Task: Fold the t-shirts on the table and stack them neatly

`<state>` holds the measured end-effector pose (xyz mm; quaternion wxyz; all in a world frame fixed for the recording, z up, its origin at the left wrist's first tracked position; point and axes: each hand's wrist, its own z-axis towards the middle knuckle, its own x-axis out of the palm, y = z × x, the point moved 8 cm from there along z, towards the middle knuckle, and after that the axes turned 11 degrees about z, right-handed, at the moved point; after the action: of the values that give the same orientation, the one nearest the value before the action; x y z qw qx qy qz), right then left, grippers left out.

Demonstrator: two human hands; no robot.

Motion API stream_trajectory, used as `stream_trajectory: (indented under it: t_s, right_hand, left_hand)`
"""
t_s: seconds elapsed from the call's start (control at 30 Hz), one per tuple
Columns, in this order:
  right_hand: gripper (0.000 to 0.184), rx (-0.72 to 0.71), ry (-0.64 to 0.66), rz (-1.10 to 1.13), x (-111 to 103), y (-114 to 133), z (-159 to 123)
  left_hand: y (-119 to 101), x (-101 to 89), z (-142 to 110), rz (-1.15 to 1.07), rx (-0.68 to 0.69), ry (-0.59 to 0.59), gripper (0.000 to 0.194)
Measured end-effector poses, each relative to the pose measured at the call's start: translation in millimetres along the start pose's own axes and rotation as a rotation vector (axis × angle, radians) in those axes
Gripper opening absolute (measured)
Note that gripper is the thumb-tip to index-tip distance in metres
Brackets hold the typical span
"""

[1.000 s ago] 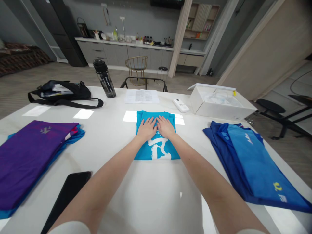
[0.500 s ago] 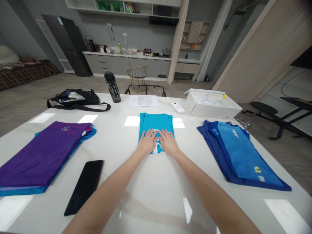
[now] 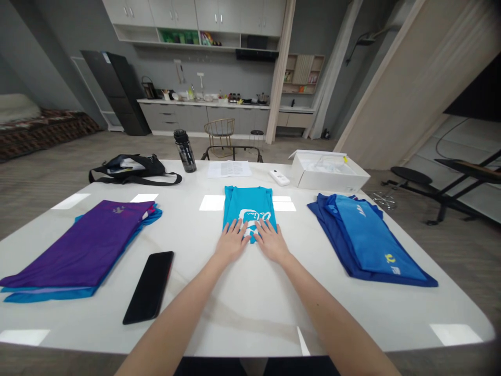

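Observation:
In the middle of the white table (image 3: 188, 308) lies a folded turquoise T-shirt (image 3: 250, 196) with a white print. My left hand (image 3: 234, 241) rests flat on its near left part, fingers spread. Mirroring it, my right hand (image 3: 271, 241) lies flat on the near right part with its fingers apart. Both palms hide some of the print and the shirt's near corners. To the left is a stack of folded clothes with a purple shirt (image 3: 86, 243) on top. Folded blue shirts (image 3: 368, 235) lie to the right.
A black phone (image 3: 149, 287) lies left of my forearm. Along the far side are a black bag (image 3: 135, 169), a dark bottle (image 3: 185, 151), paper sheets (image 3: 229, 168), a small white device (image 3: 279, 177) and an open white box (image 3: 329, 175). A chair (image 3: 233, 151) stands beyond.
Both hands have slid from the shirt's far half toward its near edge, uncovering the upper part and some lettering. The camera view has tilted up, showing more of the kitchen.

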<state>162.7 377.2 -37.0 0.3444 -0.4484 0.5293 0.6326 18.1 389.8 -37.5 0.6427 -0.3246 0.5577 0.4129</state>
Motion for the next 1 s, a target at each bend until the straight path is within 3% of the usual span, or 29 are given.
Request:
stream_trajectory:
  t_s: [0.23, 0.37, 0.5, 0.6, 0.8, 1.0]
  right_hand:
    - [0.061, -0.033, 0.001, 0.084, -2.9, 1.2, -38.2]
    - [0.062, -0.044, 0.016, 0.17, -3.9, -4.3, -53.0]
    - [0.052, -0.015, -0.106, 0.27, -14.9, -17.2, -50.9]
    - [0.045, 0.029, -0.221, 0.318, -25.7, -26.2, -40.3]
    - [0.04, 0.183, -0.25, 0.364, -34.0, -43.3, 7.9]
    - [0.066, 0.379, -0.348, 0.45, -43.3, -89.5, 76.3]
  left_hand:
    - [8.4, -2.9, -28.1, -0.136, 0.035, -0.005, 0.06]
    - [23.3, -9.5, -30.4, -0.177, 0.059, -0.001, 0.052]
    - [35.7, -22.5, -24.5, -0.192, 0.124, -0.032, 0.04]
    - [40.6, -29.4, -17.4, -0.239, 0.122, -0.07, 0.037]
    - [63.2, -14.5, 23.5, -0.335, -0.122, -0.074, 0.04]
    - [110.1, 13.1, 87.9, -0.518, -0.396, -0.123, 0.058]
